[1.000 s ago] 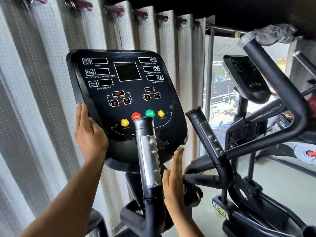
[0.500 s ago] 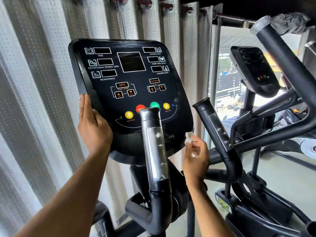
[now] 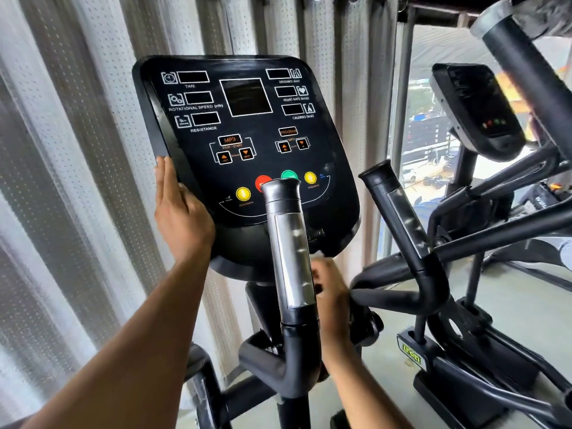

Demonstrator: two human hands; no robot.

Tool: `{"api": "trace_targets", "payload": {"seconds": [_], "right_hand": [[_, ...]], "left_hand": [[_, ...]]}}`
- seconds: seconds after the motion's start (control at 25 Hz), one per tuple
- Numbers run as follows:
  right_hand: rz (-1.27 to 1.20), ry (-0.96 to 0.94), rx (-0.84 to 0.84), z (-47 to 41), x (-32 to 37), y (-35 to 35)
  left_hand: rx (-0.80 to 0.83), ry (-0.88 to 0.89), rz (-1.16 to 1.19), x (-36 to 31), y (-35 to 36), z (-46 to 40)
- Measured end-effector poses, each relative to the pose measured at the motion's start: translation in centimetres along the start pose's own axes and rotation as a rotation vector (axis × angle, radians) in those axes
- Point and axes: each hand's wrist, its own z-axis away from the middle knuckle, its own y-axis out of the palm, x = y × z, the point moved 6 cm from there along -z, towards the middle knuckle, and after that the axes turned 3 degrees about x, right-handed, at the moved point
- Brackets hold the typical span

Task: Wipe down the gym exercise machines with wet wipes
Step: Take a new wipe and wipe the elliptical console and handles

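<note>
Wipe (image 3: 318, 254) under one console (image 3: 247, 144), two hands.

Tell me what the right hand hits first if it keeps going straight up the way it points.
Most likely the console's lower edge. The right hand, pinching a white wipe, sits just under it, right of the near handlebar. Depth is unclear, so the wipe may already touch it.

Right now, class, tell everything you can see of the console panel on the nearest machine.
The console panel is a glossy black rounded slab, tilted back before pale curtains. Its displays are dark; white labels read TIME, RESISTANCE, CALORIES. Round yellow, red and green buttons sit low. The left hand rests flat on its left edge; a handlebar grip hides its bottom middle.
</note>
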Motion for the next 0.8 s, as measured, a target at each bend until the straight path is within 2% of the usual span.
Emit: {"api": "trace_targets", "payload": {"seconds": [0.08, 0.16, 0.32, 0.4, 0.48, 0.6, 0.68, 0.8], "right_hand": [[0.163, 0.028, -0.116, -2.0, -1.9, -2.8], [0.315, -0.009, -0.101, -5.1, -2.9, -4.8], [0.534, -0.041, 0.141, -11.8, -1.9, -2.7], [0.485, -0.114, 0.259, -11.8, 1.2, -0.2], [0.337, -0.136, 0.453, -9.6, 3.9, 1.7], [0.449, -0.429, 0.617, -5.2, 4.8, 1.4], [0.409, -0.391, 0.592, -6.1, 2.2, -0.3], [0.507, -0.222, 0.350, -10.2, -0.1, -2.4]], "left_hand": [[0.002, -0.017, -0.002, -0.1, 0.0, 0.0], [0.003, -0.031, -0.004, -0.3, 0.0, 0.2], [0.009, -0.043, 0.004, -0.5, -0.3, 0.3], [0.013, -0.042, 0.005, -0.6, -0.3, 0.2], [0.012, -0.041, 0.016, -0.6, -0.3, 0.2], [0.006, -0.043, 0.022, -0.6, -0.3, 0.4], [0.007, -0.043, 0.021, -0.6, -0.3, 0.4], [0.024, -0.051, 0.024, -0.7, -0.3, 0.2]]}}
